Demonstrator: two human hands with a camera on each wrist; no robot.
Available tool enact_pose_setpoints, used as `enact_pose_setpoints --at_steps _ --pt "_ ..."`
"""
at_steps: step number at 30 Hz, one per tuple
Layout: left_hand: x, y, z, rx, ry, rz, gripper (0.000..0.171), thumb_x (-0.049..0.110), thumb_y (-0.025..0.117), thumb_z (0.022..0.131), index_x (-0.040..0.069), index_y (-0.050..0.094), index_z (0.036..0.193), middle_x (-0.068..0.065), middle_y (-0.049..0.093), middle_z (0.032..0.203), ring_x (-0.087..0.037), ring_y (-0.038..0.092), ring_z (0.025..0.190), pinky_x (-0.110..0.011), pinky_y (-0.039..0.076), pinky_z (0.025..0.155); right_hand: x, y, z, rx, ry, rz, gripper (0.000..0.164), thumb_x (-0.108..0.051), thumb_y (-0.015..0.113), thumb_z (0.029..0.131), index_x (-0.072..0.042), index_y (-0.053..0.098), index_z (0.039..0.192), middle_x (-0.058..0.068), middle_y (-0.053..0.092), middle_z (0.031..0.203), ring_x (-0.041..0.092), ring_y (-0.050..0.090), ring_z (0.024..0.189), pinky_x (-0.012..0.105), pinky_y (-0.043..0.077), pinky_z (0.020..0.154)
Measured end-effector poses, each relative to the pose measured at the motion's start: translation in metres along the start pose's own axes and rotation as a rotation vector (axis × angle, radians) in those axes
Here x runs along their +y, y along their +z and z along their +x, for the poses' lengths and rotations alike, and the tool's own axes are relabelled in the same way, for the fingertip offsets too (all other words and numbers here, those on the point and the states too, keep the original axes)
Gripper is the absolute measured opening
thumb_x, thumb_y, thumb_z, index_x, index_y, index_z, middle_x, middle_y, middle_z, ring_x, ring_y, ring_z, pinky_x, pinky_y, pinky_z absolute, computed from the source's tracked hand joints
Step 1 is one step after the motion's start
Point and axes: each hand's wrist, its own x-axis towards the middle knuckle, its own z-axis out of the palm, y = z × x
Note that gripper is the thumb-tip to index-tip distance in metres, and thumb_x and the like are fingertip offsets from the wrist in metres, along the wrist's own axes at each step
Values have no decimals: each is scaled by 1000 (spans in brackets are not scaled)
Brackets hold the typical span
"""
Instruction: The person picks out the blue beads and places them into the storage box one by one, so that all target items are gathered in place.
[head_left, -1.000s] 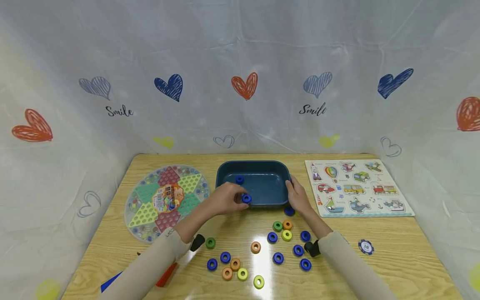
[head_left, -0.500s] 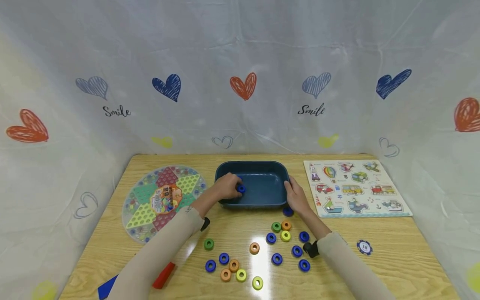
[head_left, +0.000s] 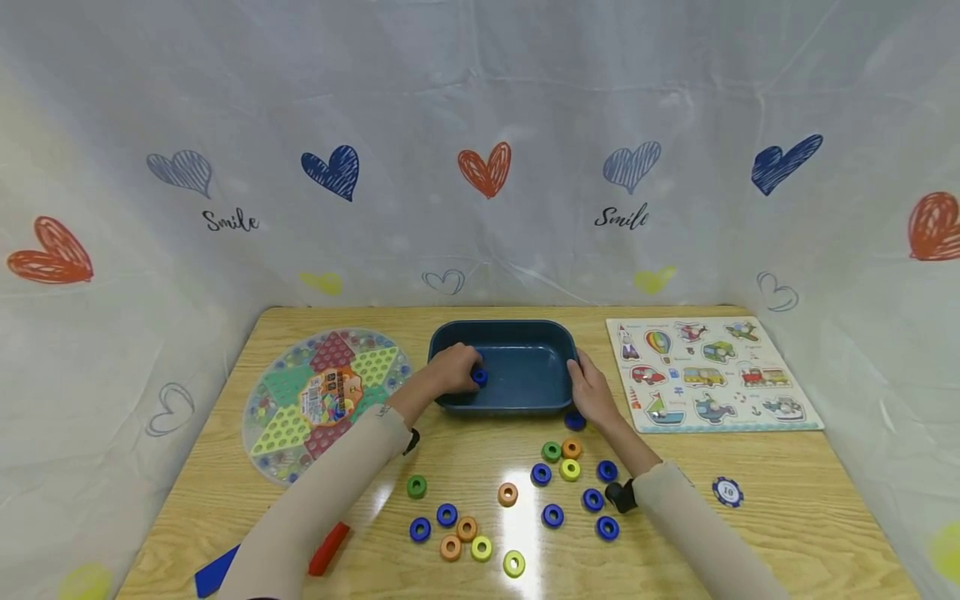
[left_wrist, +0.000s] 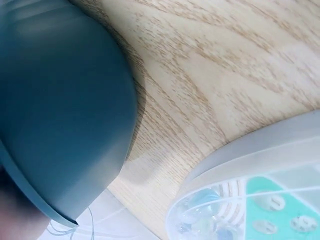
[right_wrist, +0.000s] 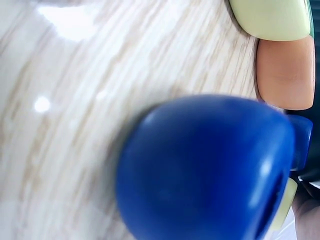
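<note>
A dark blue-green tray [head_left: 525,375] stands at the back middle of the table. My left hand [head_left: 452,371] reaches over its left side and pinches a blue ring [head_left: 479,377] low inside it. At the tray's right end my right hand [head_left: 591,392] grips the rim, thumb on top. Just below that hand another blue ring [head_left: 575,421] lies on the table by the tray. The left wrist view shows mostly the tray's outer wall [left_wrist: 65,100]. A blue ring [right_wrist: 205,165] fills much of the right wrist view.
Several blue, orange, yellow and green rings [head_left: 507,494] lie spread in front of the tray. A round Chinese checkers board [head_left: 287,433] is on the left, a picture puzzle board [head_left: 697,400] on the right. Also there are a poker chip [head_left: 727,492], a red piece [head_left: 328,550] and a blue piece [head_left: 213,572].
My left hand has moved from the tray's front edge back and down into it, carrying the blue ring. The ring lying inside is now hidden. My right hand keeps its grip on the rim.
</note>
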Motion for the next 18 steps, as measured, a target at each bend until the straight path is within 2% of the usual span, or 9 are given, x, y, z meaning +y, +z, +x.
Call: enact_pose_setpoints --at_steps 5,10,18 --pt "3 -3 -5 5 4 12 26 18 78 74 6 70 96 2 59 74 -10 53 65 -25 44 58 0 0 0 -7 -5 -5 45 -23 31 103 0 31 142 20 38 140 32 33 128 46 25 104" --pt "10 -12 -16 36 32 -33 31 17 78 75 2 69 101 1 55 65 -12 51 59 -26 41 54 1 0 1 0 -4 -12 45 -23 30 103 -1 31 142 19 38 139 31 33 129 46 26 104" --pt "14 -17 -47 112 168 -98 32 14 74 78 0 67 106 7 53 61 -6 49 55 -24 43 55 0 -1 0 -12 13 -19 46 -24 30 103 -1 30 143 19 37 141 32 33 129 47 25 103"
